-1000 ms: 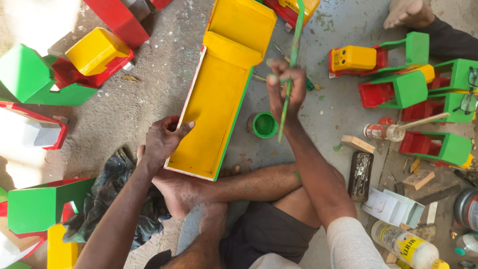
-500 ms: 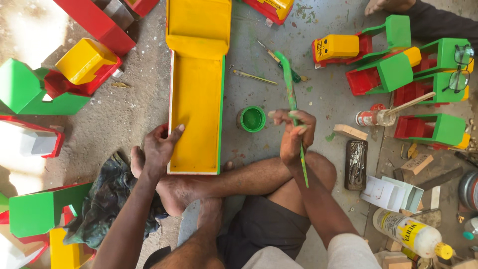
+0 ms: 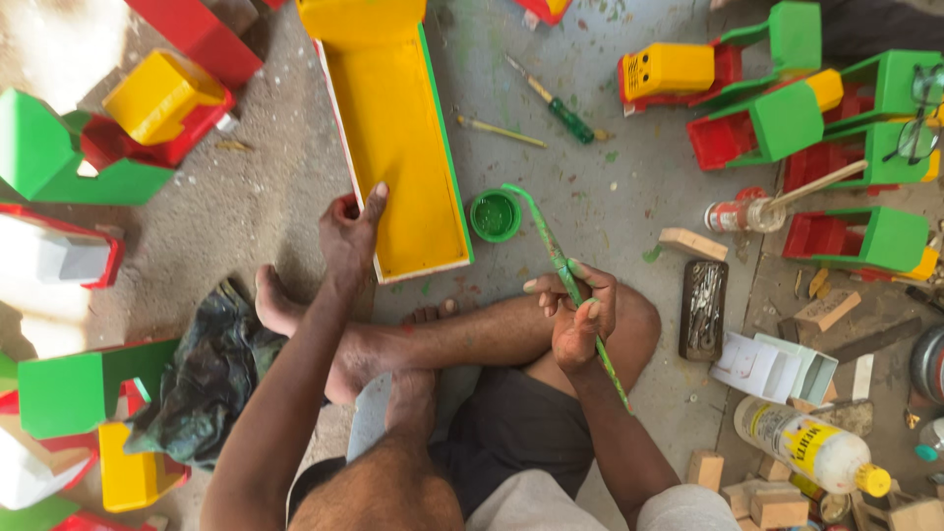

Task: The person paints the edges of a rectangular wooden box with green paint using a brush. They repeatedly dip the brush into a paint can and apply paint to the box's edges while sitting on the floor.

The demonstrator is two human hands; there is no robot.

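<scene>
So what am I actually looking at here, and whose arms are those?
There is no machine: a person sits cross-legged on a concrete floor, and the single camera is worn on their head, looking straight down at their own arms and legs.

The left hand rests on the edge of a long yellow wooden tray with green and red sides. The right hand holds a green-smeared paintbrush, whose tip reaches to a small green paint cup beside the tray.

Around them lie painted toy pieces in green, red and yellow, two spare brushes, a tray of nails, small wood blocks and a white glue bottle with a yellow cap. A dark rag lies by the left foot.
</scene>
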